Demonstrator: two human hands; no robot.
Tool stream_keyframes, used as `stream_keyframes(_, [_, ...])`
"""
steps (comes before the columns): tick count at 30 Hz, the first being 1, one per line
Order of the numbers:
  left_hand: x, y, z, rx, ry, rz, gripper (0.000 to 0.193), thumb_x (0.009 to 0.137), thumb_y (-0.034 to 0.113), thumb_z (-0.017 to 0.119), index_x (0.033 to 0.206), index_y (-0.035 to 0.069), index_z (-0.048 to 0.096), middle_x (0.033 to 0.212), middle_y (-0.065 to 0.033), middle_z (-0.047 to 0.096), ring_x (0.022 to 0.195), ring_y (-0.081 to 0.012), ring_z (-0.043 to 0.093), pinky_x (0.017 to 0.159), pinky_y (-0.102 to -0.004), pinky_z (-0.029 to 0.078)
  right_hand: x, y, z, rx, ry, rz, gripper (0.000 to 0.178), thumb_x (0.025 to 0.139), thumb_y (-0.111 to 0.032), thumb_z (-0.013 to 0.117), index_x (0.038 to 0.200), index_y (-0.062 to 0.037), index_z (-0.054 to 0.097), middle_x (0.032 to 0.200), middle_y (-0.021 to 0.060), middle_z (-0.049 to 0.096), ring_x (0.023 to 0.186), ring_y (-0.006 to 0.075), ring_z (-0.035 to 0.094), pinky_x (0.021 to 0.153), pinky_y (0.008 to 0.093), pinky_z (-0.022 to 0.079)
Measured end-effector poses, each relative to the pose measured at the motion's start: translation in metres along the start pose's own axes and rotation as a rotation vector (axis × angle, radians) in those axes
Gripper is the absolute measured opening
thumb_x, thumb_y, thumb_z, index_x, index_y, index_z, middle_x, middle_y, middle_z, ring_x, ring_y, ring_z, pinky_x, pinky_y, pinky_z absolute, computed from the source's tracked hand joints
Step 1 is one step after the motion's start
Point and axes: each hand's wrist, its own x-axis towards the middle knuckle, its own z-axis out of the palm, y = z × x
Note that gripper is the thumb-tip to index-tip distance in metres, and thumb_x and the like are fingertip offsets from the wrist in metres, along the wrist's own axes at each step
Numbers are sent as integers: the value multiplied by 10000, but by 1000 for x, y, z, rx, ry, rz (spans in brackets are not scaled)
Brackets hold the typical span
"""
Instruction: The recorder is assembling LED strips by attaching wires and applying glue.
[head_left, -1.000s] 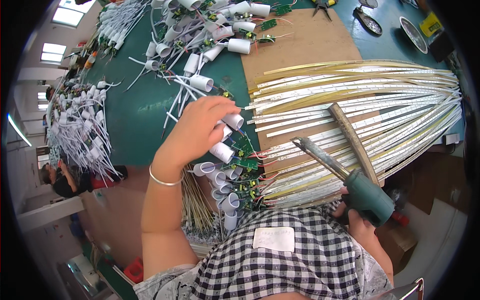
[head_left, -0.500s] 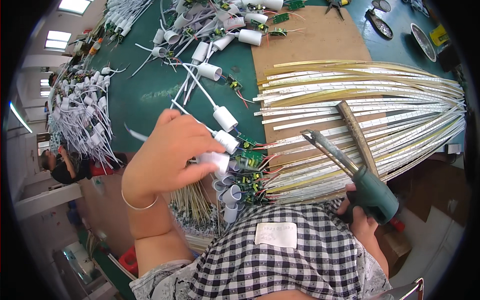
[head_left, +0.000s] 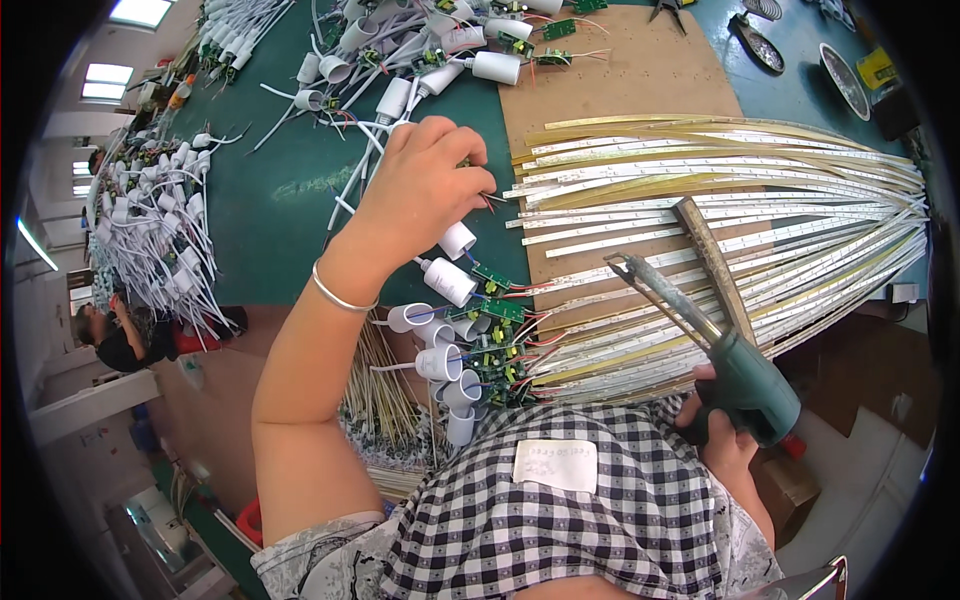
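Observation:
My left hand [head_left: 425,180] is closed over a small green circuit board [head_left: 464,163], mostly hidden under the fingers. Thin wire ends stick out past the fingertips, beside the ends of the LED strips [head_left: 600,180]. Below the wrist, white plastic lamp caps [head_left: 449,282] with cords lie in a row. Their circuit boards [head_left: 500,308] are joined by red and white wires to the near strips. In my right hand [head_left: 722,440] is a green soldering gun [head_left: 755,385], gripped by its handle. Its metal tip [head_left: 625,265] points left above the strips.
A wooden bar [head_left: 715,270] lies across the strips on a brown board [head_left: 620,70]. More lamp caps [head_left: 495,67] are heaped at the far side and left. Pliers [head_left: 668,14], a dark dish [head_left: 760,50] and a round metal dish [head_left: 845,80] sit far right. A person [head_left: 120,335] sits at left.
My left hand has let go of a white lamp cap in the near row. It has moved away from me and right, onto a farther circuit board. The soldering gun has barely moved.

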Motion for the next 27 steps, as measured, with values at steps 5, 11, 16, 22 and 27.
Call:
stream_keyframes(5, [2, -5, 5, -36, 3, 19, 188, 682, 122, 801, 830, 144, 687, 1029, 39, 602, 1094, -219, 528, 957, -392, 355, 3, -1, 0, -9, -23, -17, 492, 935, -175, 569, 1377, 12, 462, 1332, 147, 579, 772, 185, 627, 723, 326, 529])
stream_keyframes(11, [0, -7, 5, -63, -23, 37, 164, 736, 110, 764, 847, 139, 646, 1002, 36, 624, 1093, -204, 552, 966, -403, 320, 6, -2, 1, -22, -43, -28, 488, 934, -175, 560, 1371, 20, 465, 1331, 148, 581, 761, 188, 627, 723, 324, 527])
stream_keyframes(16, [-11, 2, -3, -239, 34, -39, 124, 778, 107, 731, 846, 140, 632, 936, 15, 639, 1029, -226, 587, 961, -398, 291, 6, -3, 2, -39, -22, -17, 488, 934, -194, 574, 1355, 27, 463, 1289, 159, 596, 712, 197, 629, 677, 321, 530])
stream_keyframes(22, [-15, 49, -6, -99, 93, 17, 137, 750, 107, 726, 848, 139, 636, 869, 5, 631, 947, -211, 597, 864, -405, 357, 13, -3, 4, -102, -26, -70, 506, 922, -216, 600, 1338, 28, 447, 1226, 163, 616, 640, 221, 638, 604, 325, 534])
stream_keyframes(27, [-16, 57, -11, -84, 170, 39, 154, 702, 97, 714, 846, 132, 673, 849, 19, 634, 893, -201, 575, 825, -376, 373, 16, -10, 4, -112, -64, -52, 498, 909, -197, 583, 1338, 24, 460, 1220, 146, 625, 646, 216, 640, 621, 324, 533])
